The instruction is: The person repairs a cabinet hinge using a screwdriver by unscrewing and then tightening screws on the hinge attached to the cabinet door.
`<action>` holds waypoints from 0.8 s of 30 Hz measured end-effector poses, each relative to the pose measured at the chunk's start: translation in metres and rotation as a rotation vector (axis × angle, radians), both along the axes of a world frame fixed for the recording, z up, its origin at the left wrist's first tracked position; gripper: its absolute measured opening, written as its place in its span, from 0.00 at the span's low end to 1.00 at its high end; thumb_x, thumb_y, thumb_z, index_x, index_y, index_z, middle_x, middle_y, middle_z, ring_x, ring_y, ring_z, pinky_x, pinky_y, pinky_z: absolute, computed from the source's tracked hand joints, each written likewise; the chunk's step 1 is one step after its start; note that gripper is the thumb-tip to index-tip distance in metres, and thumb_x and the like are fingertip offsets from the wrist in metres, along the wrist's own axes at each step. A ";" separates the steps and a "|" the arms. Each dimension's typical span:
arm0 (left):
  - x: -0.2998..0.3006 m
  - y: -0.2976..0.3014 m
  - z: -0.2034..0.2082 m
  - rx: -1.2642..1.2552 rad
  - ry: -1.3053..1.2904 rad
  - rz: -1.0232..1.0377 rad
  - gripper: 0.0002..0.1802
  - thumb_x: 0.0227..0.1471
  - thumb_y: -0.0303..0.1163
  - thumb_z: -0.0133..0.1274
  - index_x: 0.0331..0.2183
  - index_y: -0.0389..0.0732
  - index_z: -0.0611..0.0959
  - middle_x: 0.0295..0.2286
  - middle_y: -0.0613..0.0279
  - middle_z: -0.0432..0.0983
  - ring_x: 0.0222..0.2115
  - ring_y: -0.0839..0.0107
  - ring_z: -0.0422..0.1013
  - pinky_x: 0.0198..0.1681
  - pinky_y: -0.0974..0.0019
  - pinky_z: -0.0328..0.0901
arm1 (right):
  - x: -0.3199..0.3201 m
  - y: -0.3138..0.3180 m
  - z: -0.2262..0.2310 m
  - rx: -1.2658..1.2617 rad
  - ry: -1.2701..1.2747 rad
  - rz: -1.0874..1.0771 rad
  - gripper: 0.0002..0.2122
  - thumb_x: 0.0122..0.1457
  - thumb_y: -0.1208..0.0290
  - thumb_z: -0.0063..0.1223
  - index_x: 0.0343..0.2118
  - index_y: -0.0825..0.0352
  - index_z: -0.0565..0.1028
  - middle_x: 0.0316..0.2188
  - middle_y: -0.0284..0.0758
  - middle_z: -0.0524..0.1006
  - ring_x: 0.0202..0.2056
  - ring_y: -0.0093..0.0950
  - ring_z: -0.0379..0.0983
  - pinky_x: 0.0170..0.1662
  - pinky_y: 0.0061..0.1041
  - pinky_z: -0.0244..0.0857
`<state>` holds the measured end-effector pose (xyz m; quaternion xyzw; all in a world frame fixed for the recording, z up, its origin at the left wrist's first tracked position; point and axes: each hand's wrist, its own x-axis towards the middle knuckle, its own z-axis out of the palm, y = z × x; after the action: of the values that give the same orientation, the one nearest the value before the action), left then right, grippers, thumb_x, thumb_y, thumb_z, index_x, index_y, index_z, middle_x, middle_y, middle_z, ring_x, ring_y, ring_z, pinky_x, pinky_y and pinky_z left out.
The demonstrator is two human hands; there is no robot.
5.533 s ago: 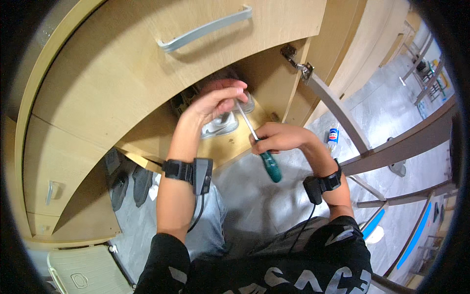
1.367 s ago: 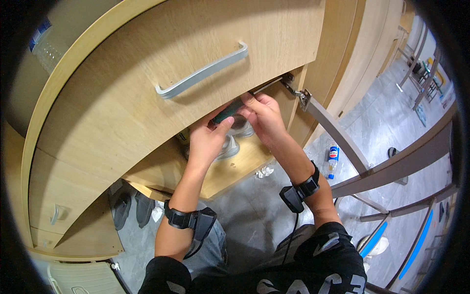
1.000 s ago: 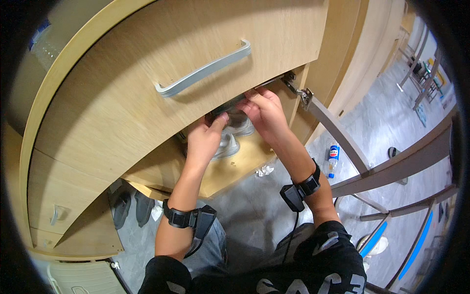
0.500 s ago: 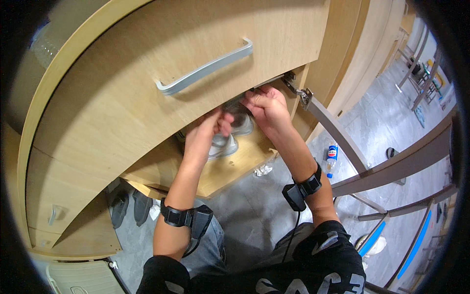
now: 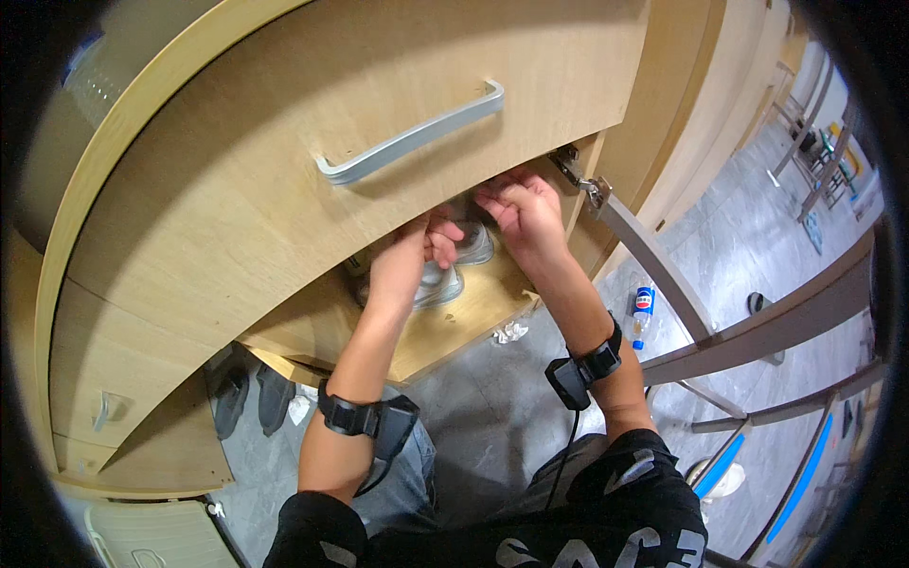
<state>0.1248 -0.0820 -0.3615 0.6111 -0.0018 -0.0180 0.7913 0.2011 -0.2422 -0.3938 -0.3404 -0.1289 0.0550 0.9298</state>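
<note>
Both my hands reach under the front edge of a pale wooden panel with a silver bar handle [image 5: 412, 137]. My left hand [image 5: 417, 251] has its fingers bent in, and their tips are partly hidden by the panel. Close on its right, my right hand [image 5: 523, 210] is closed in a pinch, its fingertips close under the panel edge. Whatever the fingers hold is hidden or too small to make out. Below the hands, a pair of pale grey shoes [image 5: 440, 287] stands on a wooden board [image 5: 464, 327], partly covered by my left hand.
A metal hinge [image 5: 595, 192] sits right of my right hand. Brown chair framing [image 5: 663, 270] crosses the right side. A bottle with a blue label [image 5: 643, 308] and crumpled white paper [image 5: 509, 332] lie on the floor. Dark shoes [image 5: 275, 399] stand at left.
The view has shifted slightly, so the panel and handle appear a little farther right. My left hand's fingers have moved slightly right, and my right hand stays by the panel edge.
</note>
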 end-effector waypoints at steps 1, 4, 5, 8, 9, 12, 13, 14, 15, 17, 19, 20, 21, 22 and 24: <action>-0.002 -0.005 0.003 -0.001 -0.001 0.004 0.13 0.54 0.32 0.49 0.39 0.33 0.73 0.33 0.59 0.73 0.25 0.75 0.68 0.29 0.72 0.63 | -0.002 0.001 0.002 -0.001 -0.001 0.004 0.10 0.53 0.82 0.44 0.39 0.73 0.69 0.37 0.41 0.73 0.38 0.32 0.71 0.43 0.31 0.66; -0.003 -0.009 0.001 0.193 -0.151 0.183 0.21 0.59 0.42 0.38 0.31 0.33 0.77 0.24 0.63 0.73 0.24 0.77 0.65 0.32 0.74 0.61 | -0.009 0.003 0.009 0.215 0.002 0.255 0.10 0.53 0.82 0.43 0.39 0.73 0.69 0.37 0.41 0.73 0.39 0.33 0.71 0.44 0.33 0.65; -0.003 -0.004 -0.002 0.326 -0.192 0.210 0.21 0.59 0.42 0.39 0.30 0.34 0.77 0.24 0.64 0.72 0.24 0.77 0.65 0.32 0.74 0.61 | -0.009 0.008 0.012 0.199 0.004 0.236 0.10 0.53 0.80 0.45 0.38 0.73 0.69 0.37 0.40 0.73 0.37 0.32 0.71 0.42 0.32 0.65; -0.001 0.000 -0.001 0.388 -0.227 0.200 0.15 0.57 0.38 0.43 0.33 0.35 0.76 0.23 0.66 0.71 0.23 0.77 0.64 0.30 0.74 0.60 | -0.006 0.013 0.012 0.121 -0.022 0.160 0.10 0.53 0.79 0.46 0.39 0.74 0.69 0.37 0.40 0.73 0.38 0.32 0.71 0.42 0.32 0.65; -0.001 0.001 0.000 0.318 -0.223 0.165 0.12 0.55 0.35 0.47 0.35 0.36 0.74 0.22 0.67 0.69 0.23 0.77 0.65 0.28 0.73 0.59 | -0.006 0.014 0.011 0.062 -0.053 0.104 0.10 0.54 0.80 0.44 0.40 0.74 0.69 0.37 0.41 0.73 0.40 0.33 0.70 0.45 0.34 0.64; 0.000 0.007 -0.001 -0.063 -0.056 -0.050 0.12 0.56 0.37 0.46 0.32 0.36 0.74 0.21 0.67 0.67 0.22 0.77 0.63 0.28 0.73 0.59 | -0.011 0.012 0.018 0.019 -0.056 0.045 0.10 0.54 0.79 0.45 0.40 0.74 0.69 0.37 0.41 0.73 0.39 0.32 0.70 0.45 0.33 0.64; -0.001 0.004 0.000 -0.067 -0.056 -0.050 0.12 0.56 0.37 0.46 0.32 0.36 0.74 0.21 0.67 0.67 0.22 0.77 0.63 0.28 0.73 0.59 | -0.010 0.011 0.016 0.015 -0.055 0.045 0.10 0.54 0.79 0.45 0.40 0.74 0.69 0.37 0.41 0.73 0.39 0.32 0.70 0.45 0.33 0.64; -0.001 -0.002 0.004 0.028 -0.014 0.081 0.13 0.56 0.38 0.45 0.31 0.36 0.74 0.21 0.66 0.67 0.21 0.77 0.63 0.27 0.72 0.58 | -0.009 0.011 0.013 0.015 -0.069 0.046 0.10 0.54 0.79 0.45 0.40 0.74 0.69 0.37 0.41 0.73 0.38 0.32 0.70 0.45 0.33 0.64; -0.001 -0.007 0.006 0.123 0.028 0.211 0.14 0.57 0.39 0.45 0.30 0.37 0.74 0.20 0.65 0.67 0.21 0.77 0.63 0.26 0.72 0.58 | -0.008 0.010 0.010 0.016 -0.082 0.047 0.10 0.54 0.79 0.45 0.39 0.74 0.69 0.36 0.41 0.73 0.38 0.32 0.70 0.45 0.33 0.64; -0.003 -0.007 0.002 0.443 -0.099 0.270 0.14 0.57 0.38 0.41 0.30 0.36 0.75 0.21 0.66 0.69 0.22 0.78 0.64 0.27 0.72 0.60 | -0.008 0.010 0.010 0.038 -0.078 0.081 0.10 0.54 0.79 0.44 0.39 0.74 0.69 0.36 0.40 0.73 0.38 0.32 0.70 0.45 0.33 0.64; -0.005 -0.010 0.002 0.759 -0.229 0.321 0.15 0.58 0.36 0.38 0.31 0.36 0.75 0.22 0.67 0.71 0.23 0.79 0.65 0.28 0.73 0.61 | -0.008 0.007 0.006 0.058 -0.074 0.110 0.09 0.54 0.79 0.44 0.39 0.74 0.69 0.36 0.40 0.73 0.38 0.32 0.70 0.45 0.33 0.63; -0.006 -0.014 0.006 0.828 -0.299 0.386 0.14 0.58 0.36 0.37 0.32 0.37 0.74 0.22 0.67 0.70 0.22 0.79 0.65 0.28 0.73 0.61 | -0.006 0.006 0.000 0.064 -0.052 0.133 0.09 0.55 0.77 0.44 0.38 0.73 0.69 0.36 0.40 0.73 0.37 0.31 0.70 0.45 0.31 0.63; -0.006 -0.015 0.007 0.860 -0.335 0.418 0.14 0.58 0.35 0.37 0.33 0.37 0.74 0.22 0.66 0.70 0.22 0.79 0.64 0.28 0.73 0.62 | -0.005 0.003 -0.005 0.070 -0.030 0.155 0.09 0.55 0.75 0.45 0.38 0.72 0.69 0.36 0.39 0.73 0.37 0.30 0.70 0.45 0.30 0.63; -0.005 -0.017 0.008 0.895 -0.371 0.451 0.14 0.58 0.35 0.37 0.34 0.37 0.74 0.22 0.66 0.70 0.22 0.79 0.64 0.28 0.73 0.62 | -0.004 0.001 -0.010 0.070 -0.031 0.154 0.09 0.55 0.75 0.45 0.38 0.72 0.69 0.36 0.39 0.73 0.37 0.30 0.70 0.45 0.30 0.63; 0.005 -0.010 0.007 0.698 -0.194 0.244 0.14 0.58 0.35 0.36 0.35 0.37 0.73 0.21 0.66 0.69 0.19 0.79 0.62 0.27 0.72 0.61 | -0.004 -0.004 -0.020 0.010 0.037 0.173 0.10 0.56 0.71 0.45 0.37 0.71 0.70 0.33 0.38 0.74 0.36 0.28 0.70 0.43 0.27 0.63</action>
<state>0.1302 -0.0917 -0.3547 0.8383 0.0024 0.1347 0.5283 0.1968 -0.2461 -0.4136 -0.3221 -0.1408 0.1405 0.9256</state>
